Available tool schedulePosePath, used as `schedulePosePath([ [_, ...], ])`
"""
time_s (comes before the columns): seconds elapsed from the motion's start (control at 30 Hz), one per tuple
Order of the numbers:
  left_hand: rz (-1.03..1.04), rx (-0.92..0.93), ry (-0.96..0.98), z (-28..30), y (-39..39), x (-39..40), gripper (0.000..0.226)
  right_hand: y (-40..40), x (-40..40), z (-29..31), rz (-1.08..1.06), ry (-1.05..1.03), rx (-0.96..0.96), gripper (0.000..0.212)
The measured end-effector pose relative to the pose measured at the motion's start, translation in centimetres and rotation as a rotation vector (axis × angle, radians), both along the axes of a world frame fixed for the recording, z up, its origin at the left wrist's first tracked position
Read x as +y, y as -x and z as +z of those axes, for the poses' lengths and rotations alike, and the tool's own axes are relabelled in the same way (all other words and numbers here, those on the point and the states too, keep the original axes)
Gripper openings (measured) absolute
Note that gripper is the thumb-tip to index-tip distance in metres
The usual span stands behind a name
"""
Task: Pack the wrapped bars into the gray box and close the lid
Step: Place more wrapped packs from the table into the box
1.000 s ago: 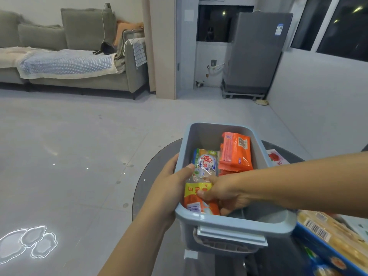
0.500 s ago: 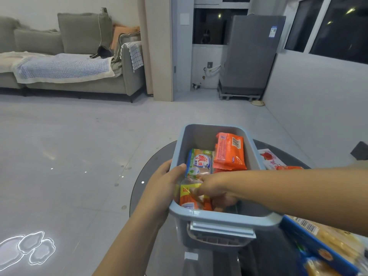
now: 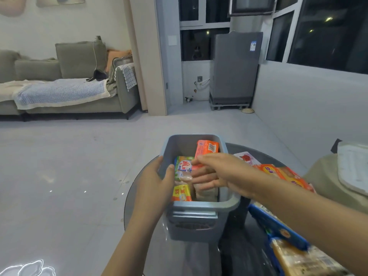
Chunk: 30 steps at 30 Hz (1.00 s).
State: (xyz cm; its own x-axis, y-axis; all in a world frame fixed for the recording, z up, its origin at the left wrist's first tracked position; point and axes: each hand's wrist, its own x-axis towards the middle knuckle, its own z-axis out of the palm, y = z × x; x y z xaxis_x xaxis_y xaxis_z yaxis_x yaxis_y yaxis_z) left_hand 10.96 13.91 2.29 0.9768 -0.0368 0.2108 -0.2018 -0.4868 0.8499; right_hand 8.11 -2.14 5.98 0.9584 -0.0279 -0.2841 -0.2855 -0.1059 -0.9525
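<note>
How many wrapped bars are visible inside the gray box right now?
3: an orange bar at the far end, a green-white bar mid-left, a yellow-orange bar near-left. The right hand may hide more.

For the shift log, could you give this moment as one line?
left hand grips gray box wall | right hand open over bars | orange bar inside | lid off

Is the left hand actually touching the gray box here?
Touching. The head view shows the left hand gripping the gray box at its left wall, thumb hooked over the rim.

Gray box [image 3: 207, 204] left half packed with bars [image 3: 183, 168]; near-right corner seemingly free; right hand [image 3: 221, 172] overhead.
</note>
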Motion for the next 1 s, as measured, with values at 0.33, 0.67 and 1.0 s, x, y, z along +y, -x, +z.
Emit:
schedulePosePath([
  [0.33, -0.231, -0.070, 0.129, 0.8, 3.2, -6.2, 0.033, 6.1, -4.2, -0.5, -0.181, 0.196, -0.301, 0.023],
  [0.67, -0.419, -0.157, 0.204, -0.5, 6.7, -13.6, 0.026, 9.8, -11.1, -3.9, -0.426, 0.243, -0.340, 0.022],
  [1.0, -0.448, 0.040, 0.002, -5.4, 7.0, -17.1, 0.034, 11.1, -14.7, -8.6, -0.454, 0.527, -0.188, 0.015],
])
